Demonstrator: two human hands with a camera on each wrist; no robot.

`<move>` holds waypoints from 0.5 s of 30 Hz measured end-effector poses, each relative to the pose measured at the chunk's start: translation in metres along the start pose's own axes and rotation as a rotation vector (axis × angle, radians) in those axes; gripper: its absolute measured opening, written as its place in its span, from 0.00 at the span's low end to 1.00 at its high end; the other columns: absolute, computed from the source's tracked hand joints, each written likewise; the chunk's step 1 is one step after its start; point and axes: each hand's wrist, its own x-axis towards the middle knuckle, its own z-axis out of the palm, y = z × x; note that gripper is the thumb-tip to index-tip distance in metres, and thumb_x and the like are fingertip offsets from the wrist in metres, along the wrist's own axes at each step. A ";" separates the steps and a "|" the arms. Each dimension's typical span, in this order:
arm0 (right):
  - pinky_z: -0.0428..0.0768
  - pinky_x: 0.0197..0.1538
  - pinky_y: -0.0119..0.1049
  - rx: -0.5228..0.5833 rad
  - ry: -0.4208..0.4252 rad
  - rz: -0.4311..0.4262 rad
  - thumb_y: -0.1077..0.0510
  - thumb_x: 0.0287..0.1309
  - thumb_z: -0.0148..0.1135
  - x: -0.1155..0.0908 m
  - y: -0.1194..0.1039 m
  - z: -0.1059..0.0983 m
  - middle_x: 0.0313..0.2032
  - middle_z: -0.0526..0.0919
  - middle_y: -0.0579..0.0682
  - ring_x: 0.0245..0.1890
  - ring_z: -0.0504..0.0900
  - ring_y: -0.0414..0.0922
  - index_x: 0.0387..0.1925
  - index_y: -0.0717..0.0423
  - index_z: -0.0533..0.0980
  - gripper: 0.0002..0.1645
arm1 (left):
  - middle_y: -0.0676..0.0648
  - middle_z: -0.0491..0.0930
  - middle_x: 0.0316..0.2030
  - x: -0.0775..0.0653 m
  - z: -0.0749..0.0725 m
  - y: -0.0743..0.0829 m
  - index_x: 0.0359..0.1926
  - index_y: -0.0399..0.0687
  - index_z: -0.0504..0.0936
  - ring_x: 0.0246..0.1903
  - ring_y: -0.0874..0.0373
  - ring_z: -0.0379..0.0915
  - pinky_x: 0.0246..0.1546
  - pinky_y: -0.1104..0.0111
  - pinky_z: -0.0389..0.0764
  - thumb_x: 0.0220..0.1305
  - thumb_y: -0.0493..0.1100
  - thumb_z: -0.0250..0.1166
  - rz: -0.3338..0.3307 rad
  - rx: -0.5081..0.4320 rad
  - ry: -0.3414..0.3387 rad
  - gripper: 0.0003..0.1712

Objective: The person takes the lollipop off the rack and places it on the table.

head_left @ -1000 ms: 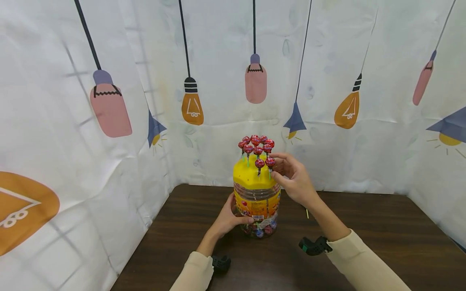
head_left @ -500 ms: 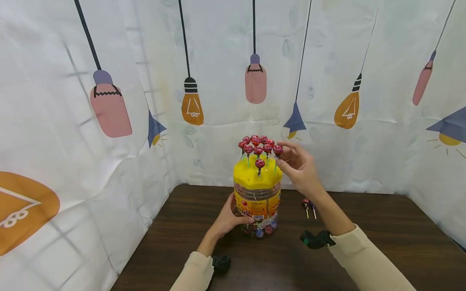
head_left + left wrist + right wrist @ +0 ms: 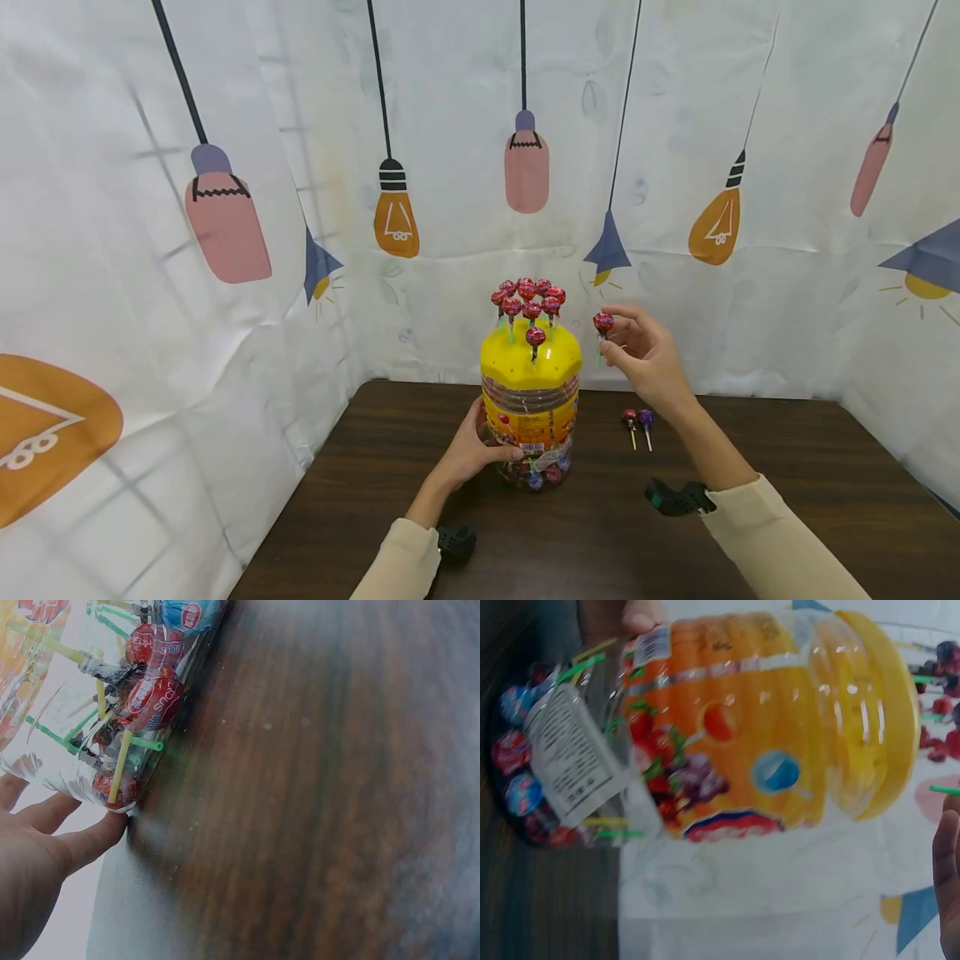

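Observation:
A clear plastic candy jar [image 3: 528,423] with an orange label and a yellow lid [image 3: 540,367] stands upright on the table. Several red-wrapped lollipops [image 3: 532,310] poke up from the lid on their sticks. My left hand [image 3: 472,448] grips the jar low on its left side, thumb across the front. In the left wrist view, fingers [image 3: 94,840] touch the jar's base, where wrapped lollipops [image 3: 154,697] show inside. To the right of the lid, my right hand [image 3: 651,360] pinches one red lollipop [image 3: 603,324] by its green stick [image 3: 945,790], apart from the jar.
Two loose lollipops, one red [image 3: 629,417] and one purple [image 3: 646,418], lie on the dark wooden table [image 3: 735,500] right of the jar. A white curtain [image 3: 465,317] printed with lamps hangs behind the table and along its left side.
My right hand has lifted a lollipop off the front right of the lid and carried it rightward. The two loose lollipops came into view behind the arm. My left hand and the jar stayed put.

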 end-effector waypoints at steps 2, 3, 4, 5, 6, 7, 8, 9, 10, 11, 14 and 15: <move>0.86 0.35 0.32 -0.020 -0.003 0.020 0.67 0.65 0.65 -0.004 0.008 -0.004 0.37 0.81 0.57 0.27 0.82 0.48 0.65 0.57 0.73 0.27 | 0.48 0.58 0.78 0.000 0.000 0.000 0.81 0.61 0.48 0.78 0.41 0.53 0.70 0.42 0.70 0.58 0.47 0.78 0.003 0.005 0.000 0.60; 0.86 0.36 0.33 -0.028 -0.003 0.029 0.67 0.65 0.65 -0.006 0.012 -0.006 0.37 0.81 0.58 0.28 0.82 0.48 0.65 0.57 0.73 0.27 | 0.47 0.58 0.78 0.001 0.000 0.000 0.81 0.60 0.48 0.78 0.40 0.53 0.70 0.41 0.70 0.58 0.47 0.78 0.007 0.008 -0.002 0.60; 0.86 0.36 0.33 -0.037 -0.005 0.041 0.66 0.65 0.65 -0.009 0.016 -0.008 0.37 0.81 0.58 0.28 0.83 0.47 0.65 0.57 0.73 0.27 | 0.47 0.58 0.77 0.001 0.000 0.000 0.81 0.60 0.48 0.78 0.40 0.53 0.70 0.41 0.70 0.58 0.47 0.78 0.008 0.011 -0.001 0.60; 0.86 0.36 0.33 -0.050 -0.006 0.051 0.66 0.65 0.65 -0.011 0.021 -0.011 0.38 0.81 0.58 0.29 0.83 0.47 0.65 0.56 0.73 0.27 | 0.48 0.58 0.77 0.001 0.000 0.000 0.81 0.60 0.48 0.78 0.41 0.54 0.70 0.41 0.70 0.58 0.48 0.78 0.008 0.012 -0.001 0.59; 0.86 0.36 0.33 -0.061 -0.007 0.061 0.65 0.66 0.65 -0.013 0.025 -0.013 0.38 0.81 0.58 0.30 0.84 0.45 0.65 0.56 0.73 0.27 | 0.48 0.59 0.77 0.001 0.000 0.000 0.80 0.61 0.49 0.78 0.41 0.54 0.70 0.42 0.70 0.58 0.48 0.78 0.008 0.014 -0.001 0.59; 0.86 0.36 0.33 -0.065 -0.009 0.071 0.65 0.66 0.65 -0.015 0.029 -0.016 0.38 0.81 0.58 0.31 0.84 0.45 0.65 0.56 0.73 0.27 | 0.48 0.59 0.77 0.001 0.000 0.000 0.80 0.61 0.49 0.78 0.41 0.54 0.70 0.42 0.70 0.58 0.48 0.78 0.009 0.014 -0.001 0.59; 0.87 0.36 0.34 -0.070 -0.011 0.079 0.65 0.66 0.65 -0.017 0.033 -0.018 0.39 0.81 0.58 0.32 0.85 0.43 0.65 0.56 0.73 0.27 | 0.49 0.59 0.77 0.001 0.000 0.000 0.80 0.61 0.49 0.77 0.42 0.54 0.70 0.42 0.70 0.58 0.48 0.79 0.007 0.014 0.000 0.59; 0.86 0.35 0.34 -0.072 -0.014 0.086 0.64 0.66 0.65 -0.020 0.038 -0.021 0.39 0.81 0.58 0.32 0.85 0.43 0.65 0.56 0.72 0.27 | 0.50 0.59 0.77 0.001 0.000 0.001 0.80 0.62 0.50 0.77 0.43 0.55 0.70 0.42 0.70 0.57 0.48 0.79 0.006 0.013 0.001 0.59; 0.86 0.35 0.33 -0.071 -0.017 0.094 0.64 0.66 0.65 -0.022 0.042 -0.023 0.39 0.81 0.58 0.33 0.85 0.42 0.65 0.56 0.72 0.27 | 0.51 0.60 0.76 0.000 0.000 0.001 0.80 0.63 0.50 0.77 0.44 0.55 0.71 0.43 0.70 0.57 0.48 0.79 0.002 0.010 0.002 0.59; 0.86 0.35 0.33 -0.069 -0.019 0.101 0.65 0.66 0.65 -0.024 0.046 -0.025 0.39 0.81 0.58 0.33 0.85 0.41 0.65 0.56 0.72 0.27 | 0.51 0.60 0.76 0.000 0.000 0.002 0.80 0.63 0.50 0.77 0.44 0.55 0.71 0.43 0.70 0.57 0.48 0.79 0.003 0.008 0.001 0.59; 0.86 0.35 0.34 -0.050 -0.026 0.124 0.66 0.66 0.65 -0.030 0.058 -0.032 0.39 0.81 0.55 0.34 0.85 0.39 0.65 0.57 0.72 0.27 | 0.51 0.60 0.76 0.000 0.000 0.003 0.79 0.63 0.50 0.77 0.44 0.55 0.70 0.43 0.70 0.57 0.49 0.79 0.007 0.003 -0.004 0.59; 0.86 0.34 0.33 -0.046 -0.029 0.131 0.66 0.66 0.65 -0.032 0.062 -0.035 0.40 0.80 0.54 0.34 0.85 0.39 0.66 0.57 0.72 0.28 | 0.51 0.60 0.76 0.000 0.000 0.003 0.79 0.63 0.50 0.77 0.44 0.55 0.70 0.43 0.70 0.57 0.49 0.79 0.008 0.002 -0.005 0.59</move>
